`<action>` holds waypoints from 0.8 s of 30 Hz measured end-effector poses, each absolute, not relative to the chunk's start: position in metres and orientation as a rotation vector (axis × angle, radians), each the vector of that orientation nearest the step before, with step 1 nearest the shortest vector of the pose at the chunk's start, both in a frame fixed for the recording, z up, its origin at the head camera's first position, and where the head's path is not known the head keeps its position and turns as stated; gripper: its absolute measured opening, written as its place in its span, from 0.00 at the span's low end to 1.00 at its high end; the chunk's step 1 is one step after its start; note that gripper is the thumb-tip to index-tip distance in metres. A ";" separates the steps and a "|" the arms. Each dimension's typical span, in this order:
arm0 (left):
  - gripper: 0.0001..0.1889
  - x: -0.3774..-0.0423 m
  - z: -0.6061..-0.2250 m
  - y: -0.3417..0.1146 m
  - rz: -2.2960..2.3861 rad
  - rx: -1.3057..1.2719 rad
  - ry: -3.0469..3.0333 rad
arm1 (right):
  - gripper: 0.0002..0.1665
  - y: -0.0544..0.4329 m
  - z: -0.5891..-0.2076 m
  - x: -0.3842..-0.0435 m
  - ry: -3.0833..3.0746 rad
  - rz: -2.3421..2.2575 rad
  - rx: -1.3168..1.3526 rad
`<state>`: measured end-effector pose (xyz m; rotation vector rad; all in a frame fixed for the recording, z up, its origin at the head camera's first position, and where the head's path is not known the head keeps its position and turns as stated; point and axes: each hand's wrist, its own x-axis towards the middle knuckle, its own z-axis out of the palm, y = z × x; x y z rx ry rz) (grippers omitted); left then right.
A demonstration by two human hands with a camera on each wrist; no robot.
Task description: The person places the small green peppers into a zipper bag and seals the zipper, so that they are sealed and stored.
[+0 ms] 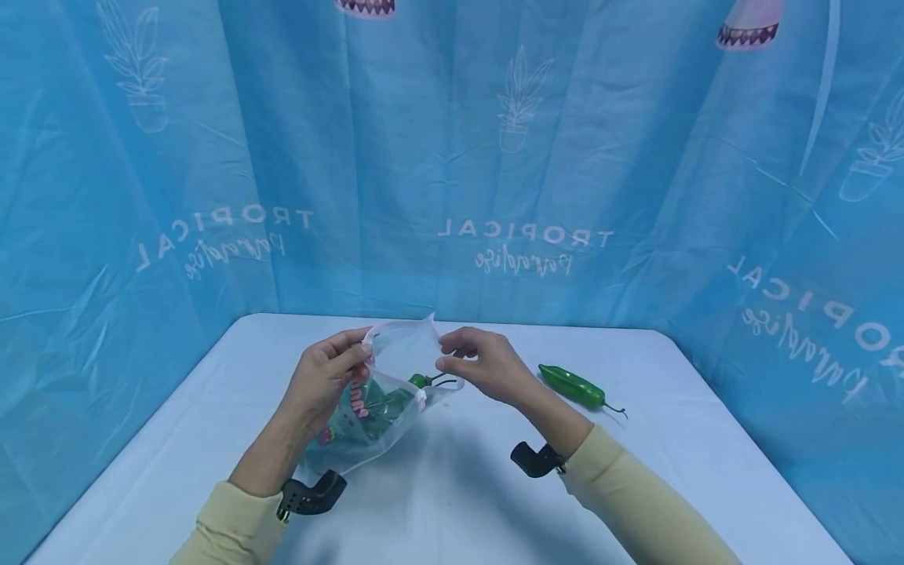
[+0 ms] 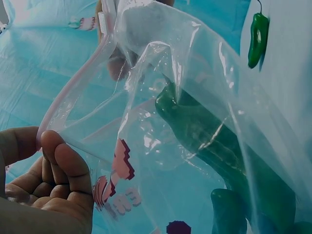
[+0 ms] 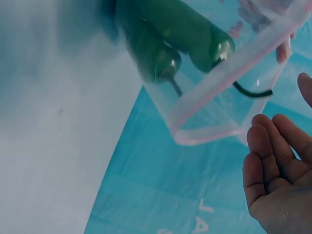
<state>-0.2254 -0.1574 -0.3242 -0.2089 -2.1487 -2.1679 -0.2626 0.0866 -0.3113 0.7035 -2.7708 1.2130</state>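
My left hand (image 1: 318, 383) pinches the rim of a clear plastic zip bag (image 1: 404, 344) between thumb and fingers. Pink edging runs along the bag's mouth, which gapes toward the right. Inside lie several green peppers (image 3: 190, 36); the dark stem of one pokes out past the rim in the right wrist view. My right hand (image 1: 494, 367) is just beside the mouth, fingers loosely bent and holding nothing. In the right wrist view its fingertips (image 3: 261, 134) show apart from the bag's edge. Pink printing on the bag partly covers the peppers.
A single green pepper (image 1: 574, 386) lies on the white table (image 1: 452, 502), right of my right hand. Blue printed curtains (image 1: 395, 157) enclose the table at the back and both sides. A black strap mount (image 1: 311, 494) sits on each wrist.
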 end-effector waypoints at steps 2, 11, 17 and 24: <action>0.24 -0.225 -0.324 -0.157 -2.169 -0.200 -2.152 | 0.20 0.093 -0.312 -0.263 -2.762 1.226 0.673; 0.24 -0.225 -0.323 -0.159 -2.175 -0.216 -2.130 | 0.22 0.131 -0.321 -0.268 -2.759 1.209 0.525; 0.24 -0.226 -0.324 -0.162 -2.202 -0.218 -2.102 | 0.23 0.160 -0.330 -0.273 -2.756 1.211 0.486; 0.23 -0.226 -0.321 -0.163 -2.206 -0.207 -2.083 | 0.26 0.200 -0.347 -0.284 -2.745 1.188 0.400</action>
